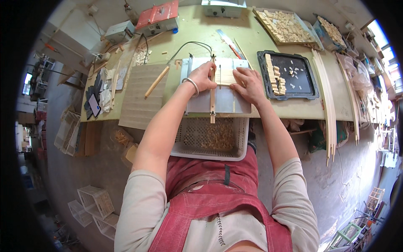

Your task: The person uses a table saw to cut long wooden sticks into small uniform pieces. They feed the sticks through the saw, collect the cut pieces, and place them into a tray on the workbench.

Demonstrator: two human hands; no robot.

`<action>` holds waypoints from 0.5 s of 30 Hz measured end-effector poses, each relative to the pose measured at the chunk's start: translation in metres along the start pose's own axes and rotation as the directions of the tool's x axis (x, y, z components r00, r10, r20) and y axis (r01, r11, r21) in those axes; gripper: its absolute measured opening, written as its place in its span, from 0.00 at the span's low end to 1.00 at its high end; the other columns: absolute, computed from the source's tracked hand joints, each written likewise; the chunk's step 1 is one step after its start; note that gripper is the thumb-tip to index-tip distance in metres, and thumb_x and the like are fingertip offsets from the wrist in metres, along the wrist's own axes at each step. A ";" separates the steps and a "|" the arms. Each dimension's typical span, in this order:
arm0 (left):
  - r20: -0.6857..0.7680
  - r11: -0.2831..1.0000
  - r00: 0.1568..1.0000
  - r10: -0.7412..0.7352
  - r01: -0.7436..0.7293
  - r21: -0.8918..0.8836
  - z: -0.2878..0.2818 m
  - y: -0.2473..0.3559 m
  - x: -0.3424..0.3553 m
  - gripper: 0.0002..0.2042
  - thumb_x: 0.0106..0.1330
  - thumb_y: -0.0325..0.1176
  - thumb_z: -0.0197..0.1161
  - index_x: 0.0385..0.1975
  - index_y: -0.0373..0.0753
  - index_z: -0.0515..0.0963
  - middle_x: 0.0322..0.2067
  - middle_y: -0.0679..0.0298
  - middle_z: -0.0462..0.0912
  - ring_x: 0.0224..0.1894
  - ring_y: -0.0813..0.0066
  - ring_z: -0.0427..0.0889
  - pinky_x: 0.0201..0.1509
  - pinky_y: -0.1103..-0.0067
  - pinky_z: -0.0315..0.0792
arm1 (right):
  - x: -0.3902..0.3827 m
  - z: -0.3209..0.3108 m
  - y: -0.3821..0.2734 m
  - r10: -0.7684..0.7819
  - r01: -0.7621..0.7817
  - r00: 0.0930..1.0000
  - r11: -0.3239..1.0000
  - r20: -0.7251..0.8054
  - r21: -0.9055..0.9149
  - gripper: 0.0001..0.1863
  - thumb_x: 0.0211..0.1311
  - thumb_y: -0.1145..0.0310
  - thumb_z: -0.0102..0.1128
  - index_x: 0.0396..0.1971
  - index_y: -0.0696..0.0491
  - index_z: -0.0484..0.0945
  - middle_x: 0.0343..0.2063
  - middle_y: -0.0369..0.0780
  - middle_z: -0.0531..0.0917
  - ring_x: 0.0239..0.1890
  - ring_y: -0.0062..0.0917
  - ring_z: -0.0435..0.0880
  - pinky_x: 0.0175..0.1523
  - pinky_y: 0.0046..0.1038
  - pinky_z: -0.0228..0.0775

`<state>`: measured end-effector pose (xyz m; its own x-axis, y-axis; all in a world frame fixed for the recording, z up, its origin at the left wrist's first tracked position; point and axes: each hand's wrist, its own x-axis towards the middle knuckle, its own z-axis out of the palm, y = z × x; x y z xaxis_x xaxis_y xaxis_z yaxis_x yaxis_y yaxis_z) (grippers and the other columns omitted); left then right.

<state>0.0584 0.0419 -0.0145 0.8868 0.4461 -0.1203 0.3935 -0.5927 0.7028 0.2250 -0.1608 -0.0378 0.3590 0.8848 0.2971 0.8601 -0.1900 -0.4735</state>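
In front of me lies a flat metal work plate [197, 101] with an upright wooden guide strip [213, 101] clamped across it. My left hand [201, 77] is closed, its fingers bent against the guide strip and the left end of some pale wood pieces. My right hand [248, 86] grips the right end of these wood pieces [227, 78], thumb and fingers bent over them. The pieces lie flat on the plate between both hands. A thin dark slot or blade stands near their left end; the fingers partly hide it.
Right of the plate, a black tray [299, 95] holds small wood blocks and white chips. A perforated basket [241, 147] with wood offcuts sits below the table edge. Left are a cardboard sheet [140, 92] with a wood stick, and a phone [94, 105]. Long strips [325, 109] overhang the right side.
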 end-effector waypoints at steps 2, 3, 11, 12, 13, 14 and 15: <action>0.010 0.998 1.000 0.009 -0.010 0.055 -0.002 0.001 -0.002 0.32 0.47 0.37 0.78 0.55 0.41 0.73 0.39 0.57 0.79 0.42 0.62 0.80 0.49 0.71 0.78 | 0.002 -0.001 -0.001 0.001 -0.001 1.000 1.000 -0.001 0.007 0.29 0.61 0.50 0.72 0.60 0.47 0.84 0.65 0.40 0.80 0.71 0.33 0.73 0.79 0.46 0.49; 0.010 0.994 0.999 0.039 -0.040 0.100 -0.001 0.000 -0.005 0.32 0.48 0.39 0.78 0.55 0.41 0.73 0.41 0.56 0.79 0.44 0.61 0.80 0.51 0.71 0.78 | 0.002 -0.001 -0.003 -0.001 0.001 1.000 1.000 -0.001 0.011 0.29 0.61 0.50 0.72 0.60 0.47 0.84 0.65 0.41 0.80 0.71 0.33 0.73 0.79 0.46 0.49; 0.396 0.999 0.917 0.043 -0.050 0.007 -0.009 0.029 -0.071 0.23 0.58 0.49 0.76 0.47 0.43 0.81 0.49 0.56 0.75 0.51 0.65 0.78 0.58 0.72 0.75 | -0.049 -0.010 -0.010 -0.029 0.029 0.999 0.999 0.015 -0.021 0.32 0.63 0.48 0.71 0.63 0.49 0.81 0.66 0.42 0.78 0.71 0.37 0.72 0.78 0.49 0.49; 0.400 0.992 0.911 0.098 -0.057 -0.114 -0.008 0.027 -0.076 0.17 0.63 0.47 0.75 0.42 0.41 0.84 0.47 0.58 0.75 0.46 0.70 0.79 0.54 0.76 0.75 | -0.059 -0.014 -0.018 -0.037 0.037 0.999 0.999 0.022 -0.022 0.32 0.63 0.48 0.71 0.63 0.49 0.81 0.67 0.42 0.78 0.71 0.37 0.71 0.79 0.50 0.49; 0.401 0.977 0.913 0.080 0.008 -0.214 -0.006 0.020 -0.077 0.18 0.62 0.45 0.75 0.43 0.40 0.83 0.46 0.59 0.75 0.44 0.71 0.78 0.53 0.76 0.76 | -0.067 -0.017 -0.023 -0.043 0.044 0.999 0.999 0.028 -0.022 0.32 0.63 0.48 0.71 0.64 0.49 0.80 0.67 0.41 0.77 0.71 0.37 0.71 0.79 0.50 0.49; 0.403 0.948 0.913 0.064 0.071 -0.312 -0.002 0.012 -0.078 0.18 0.61 0.43 0.76 0.44 0.39 0.82 0.45 0.59 0.75 0.42 0.71 0.78 0.51 0.77 0.76 | -0.075 -0.017 -0.030 -0.040 0.043 0.998 0.998 0.054 -0.043 0.33 0.63 0.48 0.71 0.64 0.48 0.80 0.67 0.40 0.77 0.71 0.37 0.70 0.79 0.51 0.48; 0.410 0.905 0.911 0.050 0.133 -0.405 0.003 0.007 -0.078 0.18 0.60 0.41 0.77 0.45 0.38 0.82 0.44 0.60 0.74 0.40 0.72 0.77 0.49 0.78 0.77 | -0.081 -0.015 -0.035 -0.052 0.054 0.997 0.998 0.055 -0.043 0.33 0.63 0.48 0.71 0.64 0.48 0.80 0.67 0.40 0.77 0.72 0.37 0.70 0.79 0.51 0.48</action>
<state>-0.0072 0.0007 -0.0024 0.9267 0.1015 -0.3619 0.3754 -0.2055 0.9038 0.1714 -0.2323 -0.0327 0.2936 0.9155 0.2752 0.8930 -0.1600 -0.4206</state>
